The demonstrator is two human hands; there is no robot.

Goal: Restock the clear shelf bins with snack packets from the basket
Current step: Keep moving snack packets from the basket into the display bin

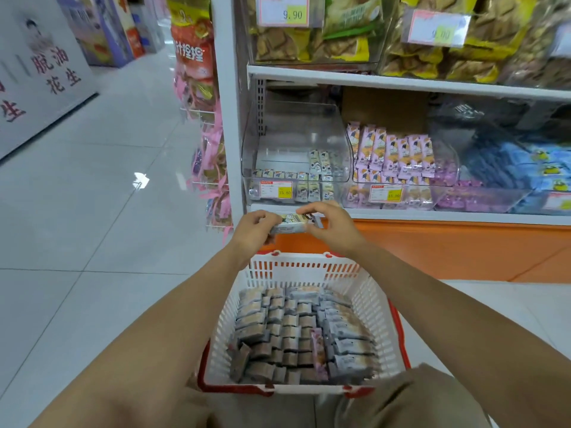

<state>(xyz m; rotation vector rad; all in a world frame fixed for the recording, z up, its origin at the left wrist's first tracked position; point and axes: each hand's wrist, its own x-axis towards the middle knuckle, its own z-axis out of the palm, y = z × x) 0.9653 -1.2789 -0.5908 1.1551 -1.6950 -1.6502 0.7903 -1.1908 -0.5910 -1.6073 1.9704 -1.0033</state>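
Observation:
A white plastic basket (383,307) with red trim sits on the floor below me, filled with several grey snack packets (290,332). My left hand (255,231) and my right hand (330,225) together grip a small stack of grey packets (292,223) above the basket's far rim, just below the shelf edge. Right above them stands a clear shelf bin (296,131), nearly empty, with several grey packets along its front and a price tag on its face.
A neighbouring clear bin (445,180) holds pink packets, and blue packets (543,168) lie further right. The upper shelf carries bins of yellow bagged snacks (312,41). Hanging snack strips (213,156) line the shelf's left end. An orange base panel (463,251) runs under the shelf.

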